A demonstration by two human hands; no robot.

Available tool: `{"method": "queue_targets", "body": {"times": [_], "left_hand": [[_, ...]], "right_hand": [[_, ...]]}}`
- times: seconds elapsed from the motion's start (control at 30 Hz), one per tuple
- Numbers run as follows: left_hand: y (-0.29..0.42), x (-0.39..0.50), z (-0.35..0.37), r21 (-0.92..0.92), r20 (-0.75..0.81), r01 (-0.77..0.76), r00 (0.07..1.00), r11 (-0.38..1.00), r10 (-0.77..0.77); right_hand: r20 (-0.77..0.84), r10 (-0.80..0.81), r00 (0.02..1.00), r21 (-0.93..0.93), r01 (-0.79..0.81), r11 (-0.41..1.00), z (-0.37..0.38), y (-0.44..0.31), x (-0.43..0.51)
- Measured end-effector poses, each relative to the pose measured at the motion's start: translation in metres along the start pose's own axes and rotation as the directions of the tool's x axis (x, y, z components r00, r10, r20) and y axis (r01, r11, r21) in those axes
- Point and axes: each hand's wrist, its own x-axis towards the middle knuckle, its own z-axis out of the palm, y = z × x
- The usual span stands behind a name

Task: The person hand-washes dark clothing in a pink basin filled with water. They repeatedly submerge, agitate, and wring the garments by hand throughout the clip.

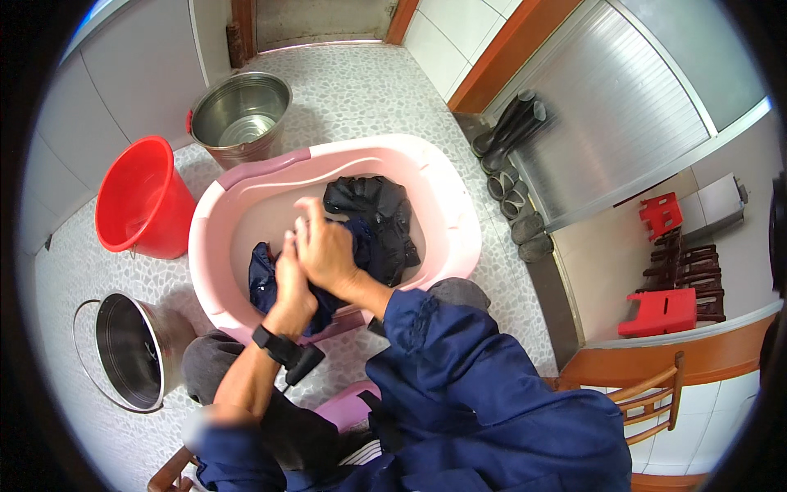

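A pink plastic tub stands on the floor before me, with cloudy liquid in it. Wet dark-blue clothing lies under and around my hands, and a black padded garment rests at the tub's far right. My left hand, with a black device strapped at the wrist, is over the blue cloth, its palm side against the other hand. My right hand lies close against it, fingers partly spread. Whether either hand grips cloth is hidden; the palms cannot be seen.
A red bucket and a metal pail stand left of and behind the tub; another metal pail stands nearer, handle down. Black rubber boots and several shoes line the glass partition. A wooden chair is at right.
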Motion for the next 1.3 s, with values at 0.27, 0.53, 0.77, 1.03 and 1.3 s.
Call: {"method": "queue_targets", "body": {"times": [0.27, 0.53, 0.77, 1.03, 1.3], "left_hand": [[0.019, 0.01, 0.002, 0.13, 0.184, -0.201, 0.967, 0.971, 0.175], [-0.003, 0.018, -0.003, 0.095, 0.0, -0.027, 1.0, 0.995, 0.027], [0.007, 0.018, -0.008, 0.396, 0.099, -0.197, 0.98, 0.897, 0.171], [0.011, 0.007, -0.003, 0.066, 0.13, -0.102, 0.987, 0.993, 0.093], [0.021, -0.016, 0.019, 0.077, 0.036, 0.088, 0.995, 0.993, -0.091]], "right_hand": [[0.053, -0.223, 0.973, 0.228, 0.205, 0.952, 0.002, -0.003, -0.013], [0.067, -0.026, 0.997, 0.021, 0.024, 0.999, 0.0, 0.003, 0.002], [0.144, -0.155, 0.977, 0.13, 0.136, 0.982, -0.002, -0.006, -0.011], [0.218, -0.063, 0.974, 0.109, 0.04, 0.993, -0.008, -0.006, -0.005], [0.059, 0.048, 0.997, 0.06, -0.051, 0.997, 0.008, 0.033, 0.008]]}}
